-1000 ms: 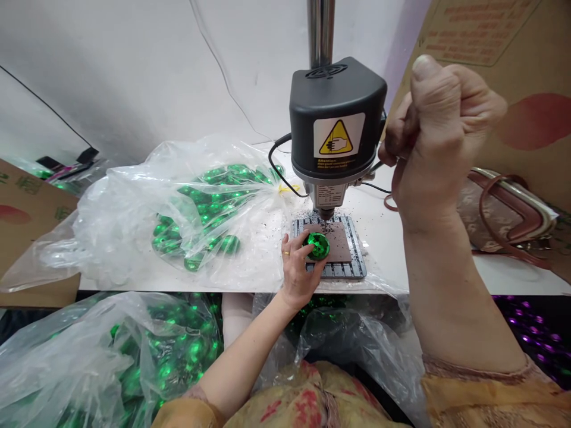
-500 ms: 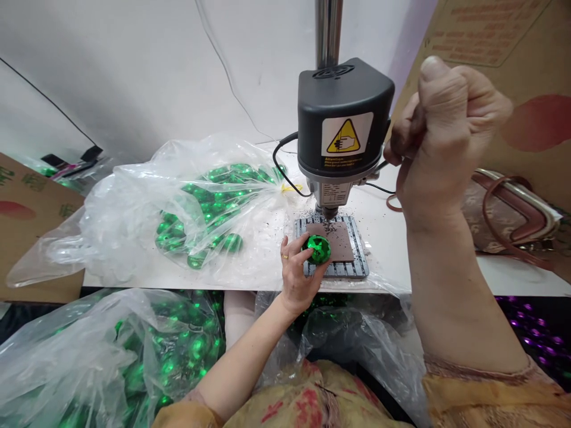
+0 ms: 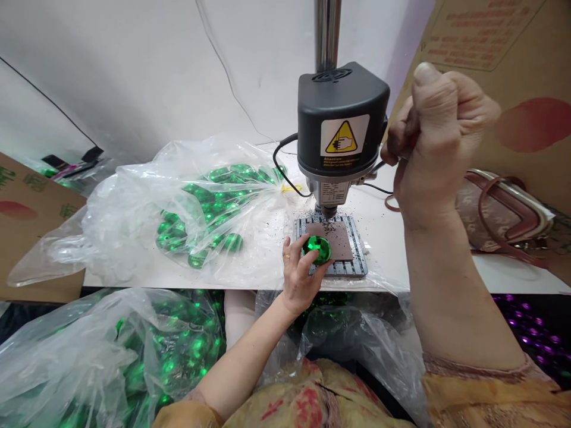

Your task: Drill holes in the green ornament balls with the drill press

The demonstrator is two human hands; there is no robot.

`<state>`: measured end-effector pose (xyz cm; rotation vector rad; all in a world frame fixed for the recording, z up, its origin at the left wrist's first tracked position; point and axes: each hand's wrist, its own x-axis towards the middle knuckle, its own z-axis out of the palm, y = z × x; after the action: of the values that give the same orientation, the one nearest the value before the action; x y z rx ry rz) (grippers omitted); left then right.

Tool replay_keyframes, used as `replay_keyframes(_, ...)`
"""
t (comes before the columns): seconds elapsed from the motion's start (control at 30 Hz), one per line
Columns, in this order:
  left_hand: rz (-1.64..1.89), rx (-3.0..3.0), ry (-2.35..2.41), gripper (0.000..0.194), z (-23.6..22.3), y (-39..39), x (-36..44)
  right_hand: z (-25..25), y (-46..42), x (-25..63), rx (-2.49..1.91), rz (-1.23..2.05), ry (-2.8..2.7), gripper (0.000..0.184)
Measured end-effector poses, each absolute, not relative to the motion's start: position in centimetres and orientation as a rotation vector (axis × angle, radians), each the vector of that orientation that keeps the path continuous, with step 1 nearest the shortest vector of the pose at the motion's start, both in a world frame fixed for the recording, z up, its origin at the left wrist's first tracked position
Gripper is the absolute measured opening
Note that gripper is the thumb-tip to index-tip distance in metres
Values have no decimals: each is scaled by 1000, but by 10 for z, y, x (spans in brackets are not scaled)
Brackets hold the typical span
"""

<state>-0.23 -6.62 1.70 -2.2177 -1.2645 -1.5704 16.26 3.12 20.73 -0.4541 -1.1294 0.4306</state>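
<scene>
My left hand [image 3: 301, 276] is closed round a shiny green faceted ball [image 3: 316, 250], with fingers and thumb at its sides. The ball is over the front part of a brown pad [image 3: 339, 242], nearer me than the chuck [image 3: 329, 210] of a black drill press [image 3: 341, 119]. Dark shavings are scattered over the pad and the slotted metal base [image 3: 357, 261]. High at the machine's right side, my right hand [image 3: 439, 131] makes a fist around the press's lever, which the fingers mostly hide.
A clear plastic bag [image 3: 120, 208] of green balls lies on the white table [image 3: 379, 232], left of the press. Another bag [image 3: 80, 356] of green balls is below the table edge. A handbag [image 3: 479, 217] and a cardboard box [image 3: 468, 35] stand at right.
My right fist has shifted slightly left and down. The green ball has turned a little in my left hand, which stays at nearly the same spot.
</scene>
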Motion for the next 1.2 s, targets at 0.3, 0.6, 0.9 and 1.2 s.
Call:
replay_keyframes(0.3, -1910, -2354, -1764, 40, 6, -59, -3, 208, 33, 163, -451, 441, -1115, 51)
replay_keyframes(0.6, -2075, -2485, -2034, 44, 9, -21, 8, 208, 32, 162, -431, 460, -1105, 52)
replay_keyframes(0.9, -2170, -2362, -2225, 54, 1, -11, 20, 208, 32, 161, -433, 448, -1119, 51)
replay_keyframes(1.2, -2273, -2652, -1994, 51, 3, -3, 16, 212, 32, 158, -452, 458, -1107, 43)
